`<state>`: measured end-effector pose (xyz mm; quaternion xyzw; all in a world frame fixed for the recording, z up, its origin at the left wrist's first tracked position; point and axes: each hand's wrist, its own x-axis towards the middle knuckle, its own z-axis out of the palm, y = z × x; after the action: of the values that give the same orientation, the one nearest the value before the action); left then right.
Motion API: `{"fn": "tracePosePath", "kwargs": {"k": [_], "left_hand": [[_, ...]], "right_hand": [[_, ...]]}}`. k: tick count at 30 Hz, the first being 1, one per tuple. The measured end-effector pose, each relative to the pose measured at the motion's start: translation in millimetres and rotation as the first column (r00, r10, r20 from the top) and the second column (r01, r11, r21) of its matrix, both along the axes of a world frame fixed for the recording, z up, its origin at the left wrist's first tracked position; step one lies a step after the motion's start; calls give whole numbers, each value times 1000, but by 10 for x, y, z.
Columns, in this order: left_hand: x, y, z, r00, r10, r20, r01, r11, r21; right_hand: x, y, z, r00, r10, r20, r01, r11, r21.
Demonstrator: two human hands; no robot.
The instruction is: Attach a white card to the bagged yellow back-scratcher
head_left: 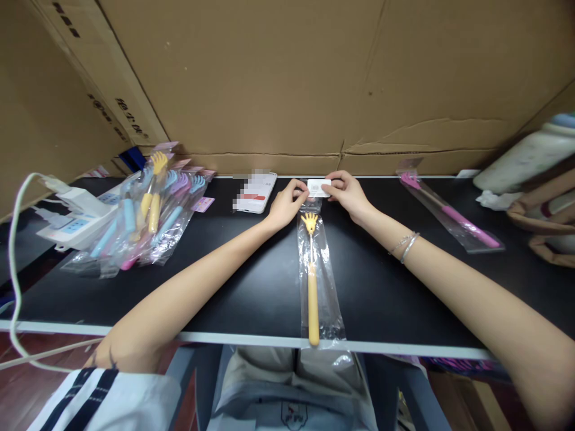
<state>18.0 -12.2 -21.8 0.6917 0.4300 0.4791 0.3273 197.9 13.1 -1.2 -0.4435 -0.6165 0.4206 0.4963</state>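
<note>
A yellow hand-shaped back scratcher [312, 287] lies in a clear plastic bag [330, 299] along the middle of the black table [251, 275]; its handle end reaches the near edge. At the bag's far end sits a small white header card [318, 187]. My left hand [287, 203] pinches the card's left side and my right hand [348, 191] pinches its right side. Both hands rest at the top of the bag.
A pile of bagged scratchers [144, 215] in several colours lies at the left beside a white power strip [74, 218]. A white phone [256, 193] lies behind my left hand. A bagged pink scratcher [449, 212] lies at the right, near a bottle [525, 158]. Cardboard walls stand behind.
</note>
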Motion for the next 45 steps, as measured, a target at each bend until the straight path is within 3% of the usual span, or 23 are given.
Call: {"fn": "tracePosePath", "kwargs": {"k": [12,22,31,39,45], "left_hand": [[18,-33,52,998,46,51,-43,997,-59],[10,10,-1,982,-50,182,66,994,-86],[-13,60,-48,982,-77,173,90,994,-68],[-9,53,-27,976,-81,203,103,990,-98],[-29,60,-31,985,-68,161,76,996,-45]], "right_hand": [[-43,-40,-37,1000,4,11,-4,999,50],[-81,-85,-71,1000,-28,-3,29,993,118],[-111,-122,-98,1000,-12,16,9,990,142],[-130,-138,-89,999,27,35,-34,971,236],[-116,-138,-77,992,-41,120,1,950,311]]}}
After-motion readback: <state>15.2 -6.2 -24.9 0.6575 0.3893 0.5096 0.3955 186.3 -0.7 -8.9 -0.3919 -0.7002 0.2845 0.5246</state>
